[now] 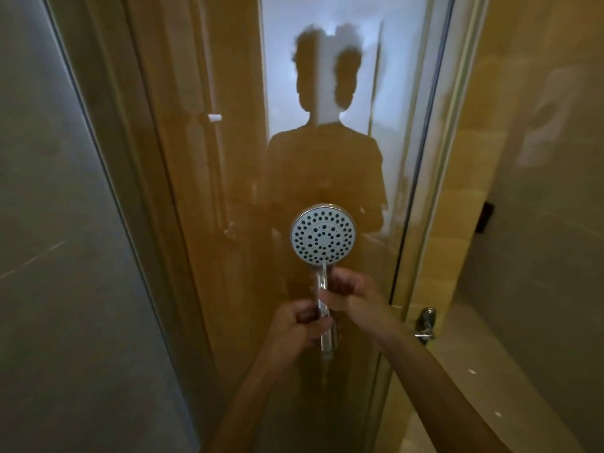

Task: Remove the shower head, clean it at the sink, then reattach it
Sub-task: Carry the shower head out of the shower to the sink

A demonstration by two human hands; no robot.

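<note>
A chrome hand shower head (322, 234) with a round white spray face full of dark nozzle holes stands upright in front of me, face toward the camera. My left hand (295, 326) grips the lower part of its chrome handle from the left. My right hand (348, 294) pinches the handle a little higher from the right. The handle's bottom end pokes out below my fingers with no hose visible on it.
A glass shower door (327, 142) stands just behind the shower head, with a person's reflection in it. Its metal frame (425, 223) runs down the right side. A chrome fitting (426, 325) sits low right, against a tiled wall (539, 223). A grey panel (65, 256) fills the left.
</note>
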